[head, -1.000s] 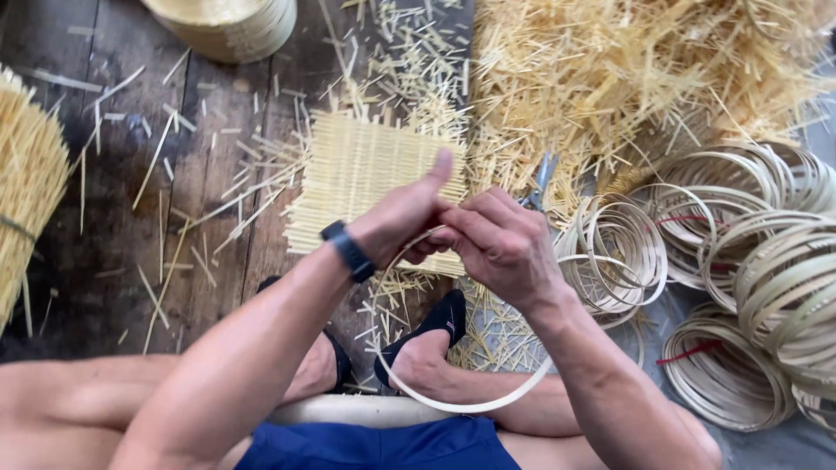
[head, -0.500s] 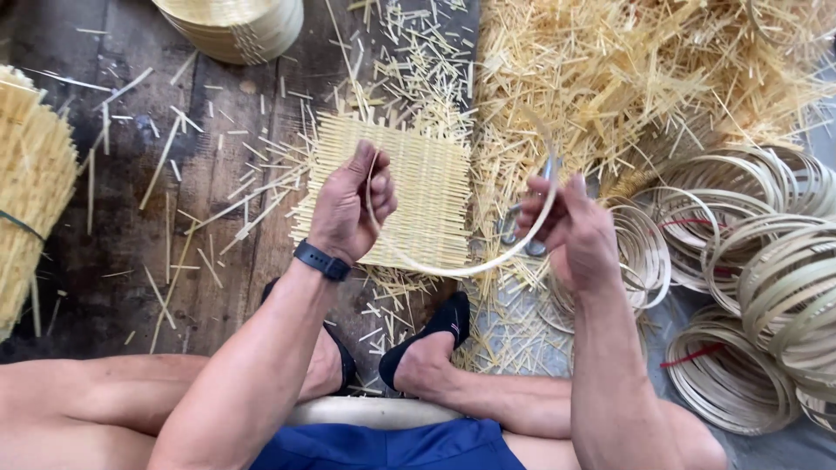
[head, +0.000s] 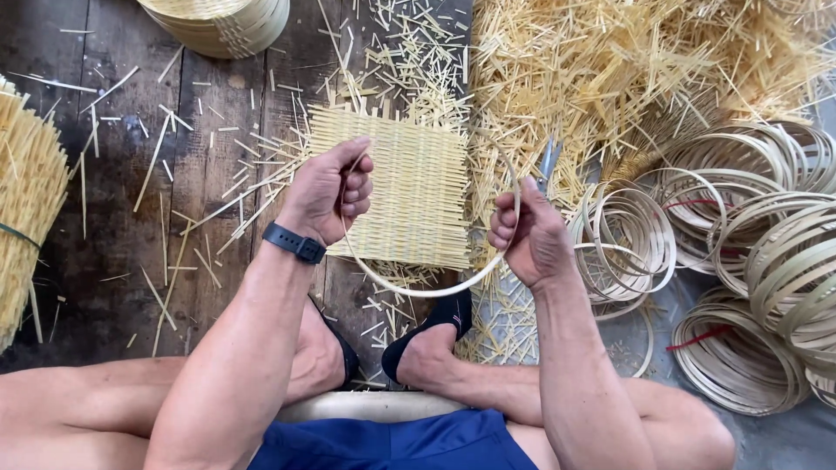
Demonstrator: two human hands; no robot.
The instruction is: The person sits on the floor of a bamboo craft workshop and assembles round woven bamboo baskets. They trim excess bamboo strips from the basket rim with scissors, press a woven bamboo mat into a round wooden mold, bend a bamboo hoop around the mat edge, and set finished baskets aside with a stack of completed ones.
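Note:
My left hand (head: 329,191) and my right hand (head: 528,233) each grip one end of a thin pale bamboo strip (head: 431,290), bent into a wide U that sags between them. Under the hands lies a square woven bamboo mat (head: 409,187) on the dark wooden floor. A black band is on my left wrist. My feet in dark shoes (head: 435,324) rest just below the mat.
Several coiled bamboo hoops (head: 740,252) are stacked at the right. A heap of loose bamboo slivers (head: 627,70) fills the top right. A bundle of sticks (head: 26,209) lies at the left edge, a round basket (head: 222,22) at the top.
My hands started close together over the mat, then moved apart, drawing the strip out into a broad open curve.

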